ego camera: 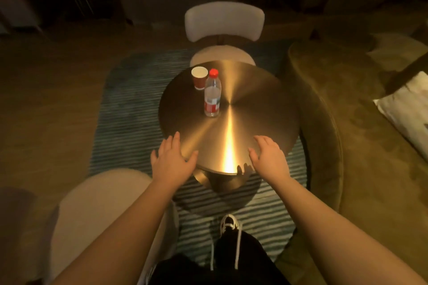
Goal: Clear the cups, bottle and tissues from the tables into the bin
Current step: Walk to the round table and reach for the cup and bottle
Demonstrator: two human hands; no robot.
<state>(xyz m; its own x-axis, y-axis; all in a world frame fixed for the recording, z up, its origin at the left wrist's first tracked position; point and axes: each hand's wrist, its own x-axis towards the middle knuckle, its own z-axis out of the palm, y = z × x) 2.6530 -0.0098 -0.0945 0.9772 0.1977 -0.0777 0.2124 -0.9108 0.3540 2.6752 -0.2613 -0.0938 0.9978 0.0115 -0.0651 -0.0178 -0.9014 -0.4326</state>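
A round brushed-gold table (254, 104) stands in front of me. On its far left part a red paper cup (199, 77) stands upright, and just right of it a clear plastic bottle (212, 93) with a red cap and red label. My left hand (172, 159) hovers over the table's near left edge with fingers spread and holds nothing. My right hand (269, 157) hovers over the near right edge, fingers relaxed, also holding nothing. Both hands are well short of the cup and bottle. No tissues or bin are in view.
A pale chair (224, 23) stands behind the table and a pale round seat (99, 203) at my near left. A curved olive sofa (359, 111) runs along the right with a white cushion (407, 109). A striped rug (129, 109) lies under the table. My shoe (229, 223) is below.
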